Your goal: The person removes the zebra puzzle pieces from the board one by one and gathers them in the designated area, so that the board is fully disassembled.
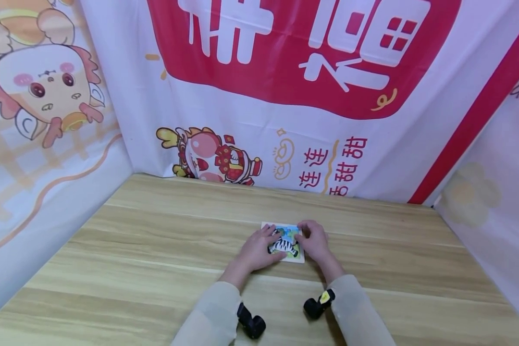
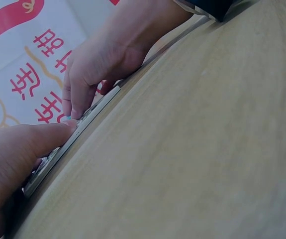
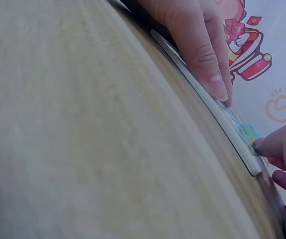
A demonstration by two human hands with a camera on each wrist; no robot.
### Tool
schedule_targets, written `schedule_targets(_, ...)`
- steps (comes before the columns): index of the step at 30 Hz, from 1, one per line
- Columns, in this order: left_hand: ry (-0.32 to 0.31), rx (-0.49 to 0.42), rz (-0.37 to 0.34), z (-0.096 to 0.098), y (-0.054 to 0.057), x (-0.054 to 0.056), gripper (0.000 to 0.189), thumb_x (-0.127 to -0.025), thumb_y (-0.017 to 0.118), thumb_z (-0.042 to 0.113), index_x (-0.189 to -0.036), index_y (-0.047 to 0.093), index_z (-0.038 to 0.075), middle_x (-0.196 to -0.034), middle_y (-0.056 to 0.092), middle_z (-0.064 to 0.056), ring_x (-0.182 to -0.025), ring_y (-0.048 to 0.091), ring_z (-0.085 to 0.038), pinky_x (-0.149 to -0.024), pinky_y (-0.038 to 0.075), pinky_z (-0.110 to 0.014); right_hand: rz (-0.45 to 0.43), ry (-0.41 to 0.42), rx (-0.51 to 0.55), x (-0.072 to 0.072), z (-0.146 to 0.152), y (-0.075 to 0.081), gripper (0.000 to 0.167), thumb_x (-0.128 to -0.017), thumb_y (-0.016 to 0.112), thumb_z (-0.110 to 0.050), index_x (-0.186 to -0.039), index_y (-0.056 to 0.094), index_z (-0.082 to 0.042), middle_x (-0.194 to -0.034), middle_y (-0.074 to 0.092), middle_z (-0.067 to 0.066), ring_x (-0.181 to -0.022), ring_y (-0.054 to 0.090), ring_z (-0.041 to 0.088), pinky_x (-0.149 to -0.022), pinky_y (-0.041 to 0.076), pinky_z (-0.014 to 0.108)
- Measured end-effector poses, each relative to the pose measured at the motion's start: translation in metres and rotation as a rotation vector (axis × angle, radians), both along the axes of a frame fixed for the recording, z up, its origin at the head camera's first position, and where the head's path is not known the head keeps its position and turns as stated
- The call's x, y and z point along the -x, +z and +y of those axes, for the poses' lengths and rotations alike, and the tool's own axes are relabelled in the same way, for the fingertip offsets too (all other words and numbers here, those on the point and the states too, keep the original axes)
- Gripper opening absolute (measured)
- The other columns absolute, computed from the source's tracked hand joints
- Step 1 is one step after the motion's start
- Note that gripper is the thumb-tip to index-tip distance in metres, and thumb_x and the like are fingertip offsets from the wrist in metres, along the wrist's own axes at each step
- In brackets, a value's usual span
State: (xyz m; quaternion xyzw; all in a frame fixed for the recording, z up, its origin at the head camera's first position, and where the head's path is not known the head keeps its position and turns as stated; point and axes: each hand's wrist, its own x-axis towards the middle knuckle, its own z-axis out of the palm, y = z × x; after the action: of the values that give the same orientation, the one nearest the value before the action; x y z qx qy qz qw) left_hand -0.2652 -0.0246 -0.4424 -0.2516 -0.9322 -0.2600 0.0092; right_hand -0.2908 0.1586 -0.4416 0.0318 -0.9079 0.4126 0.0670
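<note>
A small square picture puzzle board (image 1: 301,258) with a zebra (image 1: 283,246) on it lies flat on the table. My left hand (image 1: 258,248) rests over its left side, fingers spread and fairly straight, the thumb along the near edge. At the right side, my right hand (image 1: 315,241) bends its thumb and index finger round a blue-green puzzle piece (image 3: 250,131). That piece stands slightly raised above the board's face in the right wrist view. Both hands hide parts of the picture. In the left wrist view the board (image 2: 98,108) shows edge-on beneath the fingers.
The wood-grain table (image 1: 155,250) surrounds the board. Behind it hangs a white and red printed cloth (image 1: 259,105), with another patterned cloth (image 1: 47,158) at the left. Black wrist cameras (image 1: 253,326) sit on both sleeves, close to the table.
</note>
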Motion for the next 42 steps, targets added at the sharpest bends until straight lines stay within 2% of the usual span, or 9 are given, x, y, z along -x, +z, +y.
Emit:
schedule_targets(3, -0.005, 0.003, 0.002, 0.000, 0.002, 0.000, 0.061, -0.079, 0.053, 0.049, -0.128, 0.042, 0.015, -0.137, 0.027, -0.009, -0.127, 0.016, -0.023, -0.101, 0.015, -0.039, -0.019, -0.014, 0.050, 0.000, -0.002, 0.002, 0.026, -0.073, 0.066, -0.006, -0.098, 0.057, -0.009, -0.100, 0.054, 0.005, -0.095, 0.047, 0.021, -0.087, 0.037, 0.039)
schedule_targets(9, -0.008, 0.009, 0.005, -0.001, 0.003, -0.001, 0.061, -0.079, 0.053, 0.049, -0.129, 0.042, 0.015, -0.137, 0.027, -0.010, -0.127, 0.016, -0.024, -0.101, 0.016, -0.039, -0.026, -0.003, 0.136, 0.000, -0.003, 0.002, 0.030, -0.073, 0.064, -0.001, -0.101, 0.055, -0.007, -0.090, 0.055, 0.005, -0.086, 0.048, 0.020, -0.080, 0.040, 0.035)
schedule_targets(14, -0.008, 0.008, 0.005, -0.002, 0.003, -0.001, 0.061, -0.079, 0.052, 0.050, -0.129, 0.042, 0.015, -0.137, 0.027, -0.010, -0.127, 0.016, -0.024, -0.101, 0.016, -0.040, 0.005, 0.029, 0.147, 0.000, -0.003, 0.002, 0.038, -0.073, 0.063, 0.001, -0.109, 0.056, -0.007, -0.089, 0.056, 0.006, -0.085, 0.050, 0.021, -0.080, 0.041, 0.036)
schedule_targets(18, -0.010, 0.008, 0.005, -0.002, 0.001, -0.001, 0.062, -0.079, 0.052, 0.050, -0.129, 0.041, 0.015, -0.137, 0.026, -0.010, -0.127, 0.016, -0.024, -0.101, 0.015, -0.040, 0.006, 0.060, 0.138, -0.001, -0.001, 0.000, 0.035, -0.073, 0.063, 0.001, -0.107, 0.058, -0.004, -0.091, 0.058, 0.007, -0.088, 0.051, 0.021, -0.081, 0.041, 0.037)
schedule_targets(21, -0.011, 0.012, 0.011, -0.002, 0.000, -0.001, 0.062, -0.079, 0.052, 0.050, -0.129, 0.041, 0.015, -0.137, 0.026, -0.010, -0.127, 0.016, -0.024, -0.101, 0.015, -0.040, -0.011, 0.070, 0.137, -0.001, 0.001, -0.001, 0.034, -0.074, 0.063, 0.001, -0.108, 0.058, -0.003, -0.092, 0.058, 0.008, -0.089, 0.051, 0.021, -0.082, 0.041, 0.037)
schedule_targets(27, -0.008, 0.010, 0.010, -0.001, 0.000, -0.002, 0.062, -0.079, 0.051, 0.051, -0.129, 0.041, 0.015, -0.138, 0.026, -0.010, -0.127, 0.015, -0.024, -0.101, 0.015, -0.040, -0.083, 0.027, 0.151, 0.000, 0.002, 0.001, 0.033, -0.076, 0.062, -0.002, -0.108, 0.059, -0.007, -0.092, 0.058, 0.004, -0.089, 0.051, 0.019, -0.081, 0.042, 0.035)
schedule_targets(35, -0.006, 0.008, 0.020, -0.001, 0.000, -0.003, 0.062, -0.079, 0.052, 0.051, -0.129, 0.042, 0.015, -0.137, 0.027, -0.010, -0.127, 0.016, -0.024, -0.101, 0.015, -0.040, -0.091, 0.003, 0.173, 0.002, 0.005, 0.003, 0.032, -0.076, 0.064, -0.004, -0.107, 0.060, -0.008, -0.086, 0.060, 0.003, -0.085, 0.053, 0.018, -0.079, 0.043, 0.033)
schedule_targets(42, -0.004, 0.008, 0.036, -0.002, 0.000, -0.004, 0.062, -0.079, 0.052, 0.051, -0.129, 0.042, 0.014, -0.137, 0.027, -0.010, -0.126, 0.017, -0.024, -0.101, 0.016, -0.039, -0.168, 0.010, 0.239, 0.002, 0.012, 0.008, 0.032, -0.081, 0.058, -0.005, -0.112, 0.057, -0.009, -0.096, 0.058, 0.005, -0.093, 0.051, 0.019, -0.083, 0.041, 0.034)
